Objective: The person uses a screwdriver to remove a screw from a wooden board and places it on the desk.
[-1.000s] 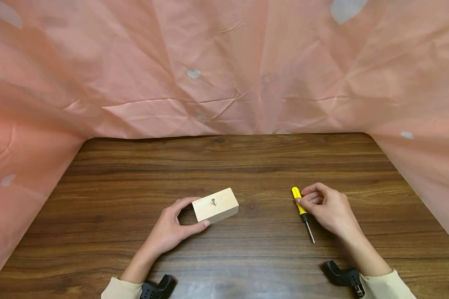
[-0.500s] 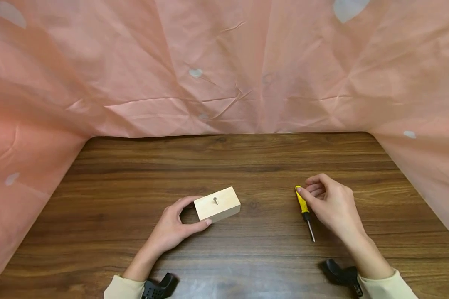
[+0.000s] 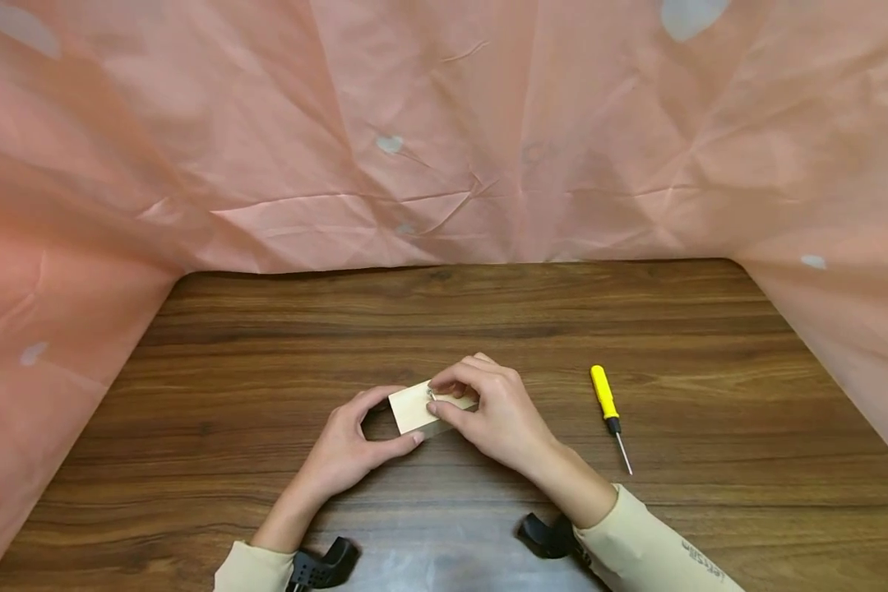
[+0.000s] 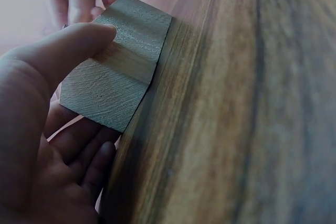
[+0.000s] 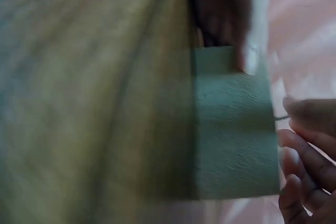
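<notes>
A pale wooden block (image 3: 412, 409) lies on the table, and my left hand (image 3: 351, 444) grips its left end, thumb on the near side and fingers on the far side. A small metal screw (image 3: 430, 394) stands in the block's top face. My right hand (image 3: 499, 409) is over the block, its thumb and index fingertip pinching the screw from both sides. In the right wrist view the thin shank of the screw (image 5: 282, 117) shows between the block (image 5: 236, 129) and the thumb tip. The left wrist view shows the left thumb (image 4: 79, 48) pressed on the block's side.
A screwdriver (image 3: 604, 395) with a yellow handle lies on the wood-grain table (image 3: 303, 329) to the right, its tip toward the near edge. A pink curtain (image 3: 444, 164) with pale spots hangs at the back and sides.
My right hand has left the screwdriver lying on the table and moved left to the screw on the block. My left hand keeps its hold on the block.
</notes>
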Available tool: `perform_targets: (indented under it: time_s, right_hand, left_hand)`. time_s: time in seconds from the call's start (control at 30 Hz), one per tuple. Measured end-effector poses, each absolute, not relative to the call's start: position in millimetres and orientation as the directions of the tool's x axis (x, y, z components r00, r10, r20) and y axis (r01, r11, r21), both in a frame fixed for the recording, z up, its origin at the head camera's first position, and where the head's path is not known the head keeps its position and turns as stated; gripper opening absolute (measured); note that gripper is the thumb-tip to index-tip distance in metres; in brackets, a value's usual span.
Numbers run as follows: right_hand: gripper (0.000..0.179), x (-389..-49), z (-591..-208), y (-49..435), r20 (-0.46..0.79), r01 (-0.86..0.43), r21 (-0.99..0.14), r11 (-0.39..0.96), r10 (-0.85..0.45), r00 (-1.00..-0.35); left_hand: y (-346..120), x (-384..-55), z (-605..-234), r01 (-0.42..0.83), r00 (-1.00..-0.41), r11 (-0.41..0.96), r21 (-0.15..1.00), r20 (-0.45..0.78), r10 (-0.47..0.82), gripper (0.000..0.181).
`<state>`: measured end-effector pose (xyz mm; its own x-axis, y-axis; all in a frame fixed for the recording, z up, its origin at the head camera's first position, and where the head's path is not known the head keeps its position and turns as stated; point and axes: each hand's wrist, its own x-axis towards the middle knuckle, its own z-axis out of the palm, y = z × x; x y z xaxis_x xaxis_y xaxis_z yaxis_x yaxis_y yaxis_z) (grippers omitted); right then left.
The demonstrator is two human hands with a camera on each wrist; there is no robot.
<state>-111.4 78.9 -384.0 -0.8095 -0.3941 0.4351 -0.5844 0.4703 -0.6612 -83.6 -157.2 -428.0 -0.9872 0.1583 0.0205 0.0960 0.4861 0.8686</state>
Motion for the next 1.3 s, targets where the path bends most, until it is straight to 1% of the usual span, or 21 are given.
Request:
perform_targets:
  time_s: [0.13, 0.3, 0.37, 0.63, 0.77, 0.9, 0.97, 1.03, 1.13, 1.3]
  right_hand:
    - [0.012, -111.4, -391.4, 73.9, 0.442, -0.581, -0.680, 0.447, -0.382, -0.811]
    - [0.011, -109.2, -392.9, 71.3, 0.438, -0.563, -0.695, 0.448, -0.358, -0.825]
    - [0.012, -108.0, -392.0, 70.2, 0.419, -0.537, -0.718, 0.443, -0.340, -0.842]
    - [0.010, -107.3, -382.3, 80.1, 0.309, -0.394, -0.816, 0.422, -0.258, -0.915]
    - [0.011, -109.7, -376.0, 101.1, 0.225, -0.264, -0.842, 0.471, -0.139, -0.964]
    - [0.012, -111.9, -382.5, 123.4, 0.099, -0.090, -0.822, 0.562, -0.014, -0.995]
    - [0.014, -112.2, -387.7, 131.5, 0.021, -0.014, -0.799, 0.601, 0.004, -1.000]
    - [0.014, -112.9, -392.3, 136.9, -0.035, 0.029, -0.776, 0.630, 0.004, -0.999]
    - [0.015, -114.6, -397.6, 140.3, -0.063, 0.044, -0.740, 0.671, -0.004, -0.998]
    - [0.013, -116.0, -402.7, 138.8, -0.023, 0.015, -0.690, 0.724, -0.002, -1.000]
  left_hand:
    - [-157.8, -82.1, -427.3, 0.098, -0.987, 0.479, 0.872, 0.025, 0.157, 0.054]
    - [-159.2, -82.7, -426.2, 0.102, -0.986, 0.474, 0.875, 0.024, 0.166, 0.053]
    - [-159.8, -82.8, -426.4, 0.103, -0.985, 0.473, 0.875, 0.025, 0.170, 0.053]
    - [-159.2, -83.4, -428.4, 0.112, -0.984, 0.476, 0.872, 0.030, 0.177, 0.054]
    - [-159.1, -83.8, -428.2, 0.097, -0.984, 0.474, 0.875, 0.012, 0.179, 0.055]
    - [-162.7, -82.6, -427.6, 0.086, -0.987, 0.474, 0.876, 0.010, 0.161, 0.055]
    - [-165.6, -82.1, -427.4, 0.082, -0.989, 0.478, 0.875, 0.012, 0.146, 0.054]
    - [-168.0, -82.0, -427.6, 0.081, -0.990, 0.481, 0.873, 0.016, 0.137, 0.054]
    - [-170.1, -82.3, -428.5, 0.090, -0.991, 0.482, 0.872, 0.029, 0.133, 0.054]
    - [-171.2, -81.4, -430.1, 0.091, -0.990, 0.480, 0.873, 0.029, 0.136, 0.054]
